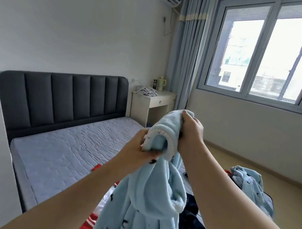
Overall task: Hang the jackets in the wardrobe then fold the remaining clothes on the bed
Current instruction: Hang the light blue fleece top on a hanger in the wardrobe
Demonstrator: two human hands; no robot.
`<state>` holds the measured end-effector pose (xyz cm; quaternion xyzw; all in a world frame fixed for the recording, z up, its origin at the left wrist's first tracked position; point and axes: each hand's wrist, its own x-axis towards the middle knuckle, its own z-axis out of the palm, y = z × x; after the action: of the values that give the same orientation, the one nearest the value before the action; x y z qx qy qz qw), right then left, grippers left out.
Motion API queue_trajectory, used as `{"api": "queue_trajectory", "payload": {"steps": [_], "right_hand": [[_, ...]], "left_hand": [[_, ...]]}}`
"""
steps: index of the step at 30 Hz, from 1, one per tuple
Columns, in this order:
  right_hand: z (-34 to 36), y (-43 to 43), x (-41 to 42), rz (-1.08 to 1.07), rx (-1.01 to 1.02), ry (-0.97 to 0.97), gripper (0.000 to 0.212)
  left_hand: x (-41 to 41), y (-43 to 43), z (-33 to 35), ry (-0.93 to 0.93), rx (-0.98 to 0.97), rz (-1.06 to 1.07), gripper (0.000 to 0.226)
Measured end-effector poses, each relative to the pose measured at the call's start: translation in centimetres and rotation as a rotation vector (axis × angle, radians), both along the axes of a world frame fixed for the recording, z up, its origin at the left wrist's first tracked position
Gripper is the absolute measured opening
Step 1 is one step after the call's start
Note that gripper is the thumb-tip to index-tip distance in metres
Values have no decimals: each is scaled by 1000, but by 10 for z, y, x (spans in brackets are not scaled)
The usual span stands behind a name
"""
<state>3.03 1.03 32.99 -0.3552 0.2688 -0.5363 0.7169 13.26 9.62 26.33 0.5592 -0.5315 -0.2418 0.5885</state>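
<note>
— What fills most of the view?

— The bed (61, 146), a bare grey quilted mattress with a dark padded headboard (62, 98) against the wall. To the right is a wide window (265, 58), with a blue curtain (191, 52) hanging beside it.

— And the jacket?

— The light blue fleece jacket (146, 200) is held up in the air over the near end of the bed, hanging down from both hands. Small dark marks dot the fabric, and its top edge has a white trim.

— What else lies on the bed?

— A second blue garment (250, 185) is heaped at the right corner. A dark garment (191, 221) sits under the hanging jacket, and a red garment (87, 223) lies at the near edge.

— Anything beyond the bed?

— A white nightstand (153, 103) between the headboard and the curtain, with a pale mug (161, 84) on top.

— How do the hands hold the jacket?

— The right hand (191, 131) grips the topmost bunch of fleece, its fingers curled into the cloth. The left hand (138, 147), lower and just beside it, clutches the trimmed edge; its fingertips are buried in the fabric.
</note>
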Motion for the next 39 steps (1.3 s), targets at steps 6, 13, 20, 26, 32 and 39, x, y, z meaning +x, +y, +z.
{"api": "queue_trajectory", "payload": {"steps": [6, 13, 20, 26, 32, 39], "right_hand": [[-35, -9, -11, 112, -251, 399, 31], [-59, 6, -3, 297, -510, 582, 83], [-31, -3, 5, -67, -730, 1046, 60], [-30, -8, 32, -106, -507, 794, 11], [-9, -3, 64, -254, -475, 616, 20], [3, 13, 98, -382, -600, 542, 31]], "left_hand": [[31, -20, 34, 170, 9, 200, 18], [15, -39, 89, -210, -38, 72, 26], [29, -40, 78, -412, -19, -25, 21], [53, -36, 48, -353, 4, 134, 8], [85, -13, 19, -173, 264, 67, 47], [141, -16, 14, 177, 528, 280, 40]]}}
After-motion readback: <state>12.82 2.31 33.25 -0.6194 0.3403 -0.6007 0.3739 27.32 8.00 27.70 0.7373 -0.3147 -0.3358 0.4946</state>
